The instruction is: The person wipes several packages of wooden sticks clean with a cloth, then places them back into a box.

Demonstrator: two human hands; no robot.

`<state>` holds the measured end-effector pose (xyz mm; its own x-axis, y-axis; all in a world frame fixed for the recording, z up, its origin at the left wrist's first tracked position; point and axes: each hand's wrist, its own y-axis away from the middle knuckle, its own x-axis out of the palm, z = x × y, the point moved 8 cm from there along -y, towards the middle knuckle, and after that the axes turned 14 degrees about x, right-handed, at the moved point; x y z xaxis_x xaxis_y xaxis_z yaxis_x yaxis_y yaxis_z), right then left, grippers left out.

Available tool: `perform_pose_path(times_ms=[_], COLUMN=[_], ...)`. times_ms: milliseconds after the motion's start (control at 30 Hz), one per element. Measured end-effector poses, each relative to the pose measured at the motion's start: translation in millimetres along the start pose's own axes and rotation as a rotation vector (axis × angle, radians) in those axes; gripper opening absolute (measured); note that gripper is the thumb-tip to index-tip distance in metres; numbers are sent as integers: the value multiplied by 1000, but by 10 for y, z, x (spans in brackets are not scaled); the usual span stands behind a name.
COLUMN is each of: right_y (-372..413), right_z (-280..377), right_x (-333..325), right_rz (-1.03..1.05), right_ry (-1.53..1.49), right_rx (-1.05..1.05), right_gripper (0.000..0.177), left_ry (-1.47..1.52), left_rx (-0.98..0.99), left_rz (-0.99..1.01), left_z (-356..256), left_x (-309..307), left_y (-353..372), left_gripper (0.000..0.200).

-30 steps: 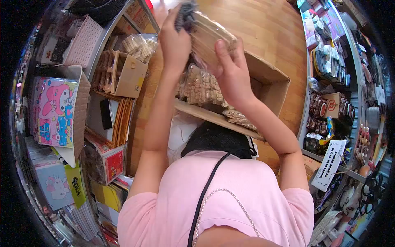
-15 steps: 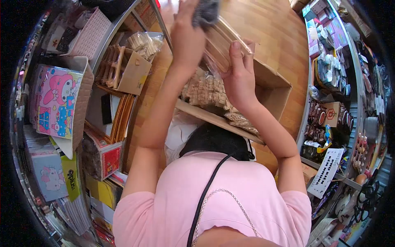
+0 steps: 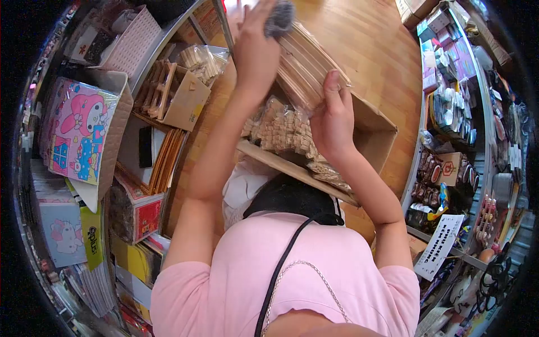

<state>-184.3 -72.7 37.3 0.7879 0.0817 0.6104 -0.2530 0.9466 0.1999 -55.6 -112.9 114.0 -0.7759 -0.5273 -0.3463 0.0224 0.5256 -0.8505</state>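
My right hand [image 3: 332, 115] is closed on the lower end of a clear plastic pack of flat wooden sticks [image 3: 309, 64], thumb along its edge. The pack is tilted over a cardboard box [image 3: 373, 126]. At its upper end is my left hand [image 3: 256, 56], closed around a fuzzy grey cloth [image 3: 279, 21] that lies against the pack or just beside it. The left fingertips are blurred. Inside the box are several bags of small wooden pieces [image 3: 286, 129], partly covered by the pack and my right hand.
On the left shelves are a cardboard carton with wooden pieces [image 3: 188, 98], a bag of wooden sticks [image 3: 203, 62], a pink perforated basket [image 3: 132, 36] and cartoon-covered packs [image 3: 81, 132]. Shelves on the right hold packaged goods [image 3: 449, 104] and a white sign [image 3: 443, 247]. Wooden floor [image 3: 370, 45] lies ahead.
The wooden stick pack has turned so more of its broad face shows. My right hand has shifted slightly down and right. The grey cloth stays near the pack's upper end.
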Motion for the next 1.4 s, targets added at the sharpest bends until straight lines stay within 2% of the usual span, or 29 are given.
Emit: perform_pose_path(times_ms=[33, 100, 133, 167, 200, 300, 367, 467, 500, 567, 600, 667, 700, 767, 900, 933, 967, 1033, 1067, 1100, 1167, 1200, 1233, 1267, 1300, 1367, 1400], right_y=[10, -8, -23, -70, -136, -136, -159, -48, -59, -82, -91, -111, -130, -216, -203, -167, -126, -68, -87, -109, -142, -205, -196, -195, -196, -209, -154], right_z=[35, 147, 197, 189, 144, 62, 32, -41, -36, -14, 5, 84, 82, 76, 46, -45, -58, -58, -87, -40, 148, 179, 173, 113, 50, 3, -56], right_x=[-12, -3, -14, -49, -112, -146, -93, -5, -16, -147, -148, -208, -246, -231, -88, -153, -110, -86, -182, -158, -101, -85, -81, -71, -69, -70, -23], right_rz=[-34, -42, -51, -49, -44, -89, 9, -23, -23, -143, -140, -250, -249, -79, 24, -31, -20, -89, -179, -173, -134, -42, -38, -11, 14, 40, 18], right_ry=[48, 1, -49, -51, -54, -45, -81, -51, -51, 30, 30, 160, 158, 40, 22, 69, 65, 137, 109, 109, 117, 120, 118, 32, -52, -49, -44], right_rx=[-23, -55, -80, -82, -67, -3, -12, 90, 89, 100, 98, 59, 59, -6, -57, 37, 39, 42, 35, 33, -53, -113, -106, -16, 76, 65, 105], right_gripper=[50, 49, 48, 48, 46, 45, 40, 41, 41, 42, 42, 43, 43, 49, 51, 49, 49, 48, 45, 45, 45, 45, 45, 45, 44, 46, 47], left_ry=[0, 56, 75, 25, 17, 61, 22, -202, -201, 93, 139, 150, 165, 182, 117, 64, 53, 67, 180, 176, 210, 154, 100, 190, 185, 57, 40], left_rx=[2, -128, -292, -106, -79, -19, 38, 94, 96, -101, -176, -156, -143, -134, -46, -29, -26, -189, -276, -271, -220, -153, -88, -95, -101, -21, -15], left_rz=[-2, -40, 30, 60, 112, 147, 109, 45, 45, 5, -6, 45, 102, 85, 91, 65, 64, 3, -12, -16, 103, 130, 157, 129, 124, 164, 104], left_z=[35, 119, 32, -199, -488, -658, -536, -248, -154, 121, 81, -314, -509, -719, -485, -324, -154, 208, 220, 88, -334, -539, -679, -658, -606, -501, -375], left_x=[1, -4, 95, 168, 245, 309, 335, 212, 169, 134, 173, 279, 353, 371, 341, 313, 291, 190, 173, 156, 280, 330, 367, 357, 339, 320, 295], left_y=[68, 259, 452, 506, 591, 543, 404, 135, 116, 167, 276, 526, 623, 629, 364, 308, 268, 273, 325, 386, 560, 606, 623, 588, 533, 348, 275], left_gripper=[61, 62, 64, 66, 68, 68, 67, 60, 60, 50, 50, 54, 58, 60, 62, 61, 61, 55, 58, 58, 58, 56, 55, 68, 68, 67, 64])
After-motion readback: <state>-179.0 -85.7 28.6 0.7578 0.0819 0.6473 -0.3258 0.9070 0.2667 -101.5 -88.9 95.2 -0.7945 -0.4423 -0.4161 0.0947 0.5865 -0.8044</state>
